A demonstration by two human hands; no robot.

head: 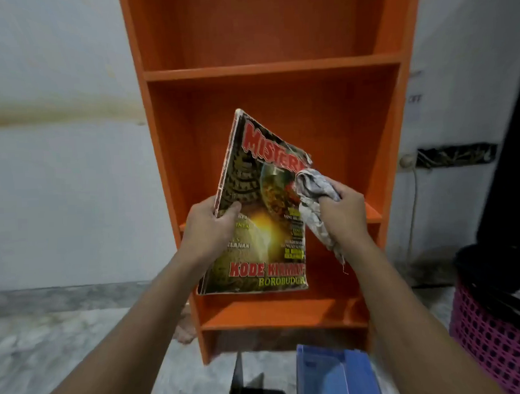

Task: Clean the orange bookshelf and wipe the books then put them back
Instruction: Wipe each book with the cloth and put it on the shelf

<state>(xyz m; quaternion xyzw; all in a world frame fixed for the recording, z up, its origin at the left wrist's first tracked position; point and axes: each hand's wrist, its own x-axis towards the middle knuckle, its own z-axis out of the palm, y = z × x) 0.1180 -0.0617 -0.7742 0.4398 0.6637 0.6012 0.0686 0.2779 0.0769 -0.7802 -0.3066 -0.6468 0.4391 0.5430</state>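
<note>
The orange bookshelf (272,68) stands against the wall in front of me, and no books show on its visible shelves. My left hand (211,225) grips the left edge of a worn magazine (263,235) with a red title, held upright and tilted in front of the middle shelf. My right hand (344,215) is closed around a crumpled grey cloth (315,191). The cloth presses against the right side of the magazine's cover, and its loose end hangs down below my fist.
A blue box-like object (335,375) and a black object (252,390) lie on the floor just before the shelf's base. A pink mesh basket (497,341) holding dark items stands at the right. A wall socket with a cable (407,162) sits right of the shelf.
</note>
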